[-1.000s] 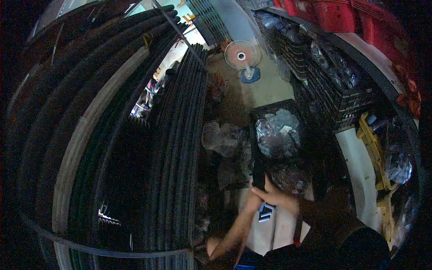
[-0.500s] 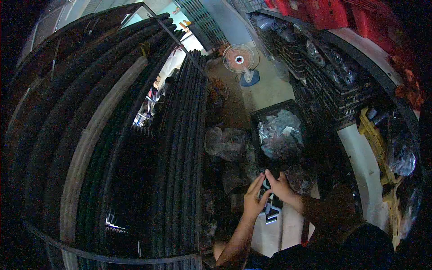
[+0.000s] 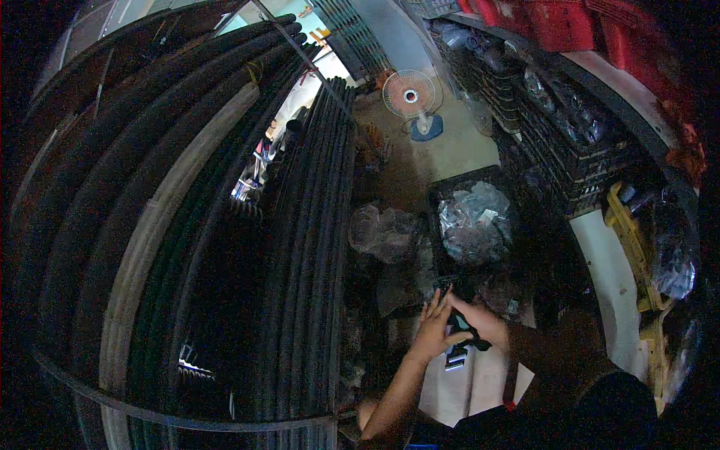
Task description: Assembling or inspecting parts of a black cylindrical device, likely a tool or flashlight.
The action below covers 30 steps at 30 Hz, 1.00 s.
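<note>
My left hand has its fingers stretched forward and its thumb apart, lying along the left side of a small dark piece with a pale blue patch. From the other side my right hand closes in, slightly blurred, its fingertips meeting those of the left. What its fingers grip is mostly hidden. Just below the hands, shiny silver-white strips show against a pale surface. I cannot make out what kind of thing the dark piece is.
Ahead stands a dark crate with clear plastic bags in it. More clear plastic lies to its left. Long dark tubes fill the rack at left. Stacked black crates and a yellow frame line the right. A fan stands farther off.
The view has shifted slightly, so the surroundings sit a little farther right. Both hands stay together at the dark piece, the right now pressed closer against the left's fingertips.
</note>
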{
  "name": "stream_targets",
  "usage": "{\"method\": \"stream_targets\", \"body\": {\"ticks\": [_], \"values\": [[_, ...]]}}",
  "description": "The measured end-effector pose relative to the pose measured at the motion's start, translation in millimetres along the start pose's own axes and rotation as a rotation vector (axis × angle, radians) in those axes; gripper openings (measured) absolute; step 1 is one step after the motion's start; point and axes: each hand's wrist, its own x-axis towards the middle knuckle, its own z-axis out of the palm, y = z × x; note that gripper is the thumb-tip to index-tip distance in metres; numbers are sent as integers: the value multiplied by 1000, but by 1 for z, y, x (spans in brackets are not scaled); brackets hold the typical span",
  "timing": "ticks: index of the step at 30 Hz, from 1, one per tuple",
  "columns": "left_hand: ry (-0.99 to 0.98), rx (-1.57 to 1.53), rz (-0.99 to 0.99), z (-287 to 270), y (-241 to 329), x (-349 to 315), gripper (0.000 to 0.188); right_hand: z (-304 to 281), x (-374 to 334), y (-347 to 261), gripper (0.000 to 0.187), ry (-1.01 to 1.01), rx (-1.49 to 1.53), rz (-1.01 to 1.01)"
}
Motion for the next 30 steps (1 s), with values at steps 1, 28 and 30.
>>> {"method": "stream_targets", "body": {"ticks": [1,28,30], "values": [[83,-80,32,1,5,1,100,-1,3,-1,55,105,-49,21],[213,-303,-63,-6,11,6,90,-5,-2,-10,46,-90,219,165],[249,-185,-58,-8,15,6,88,-1,-3,-12,53,65,-194,-166]]}}
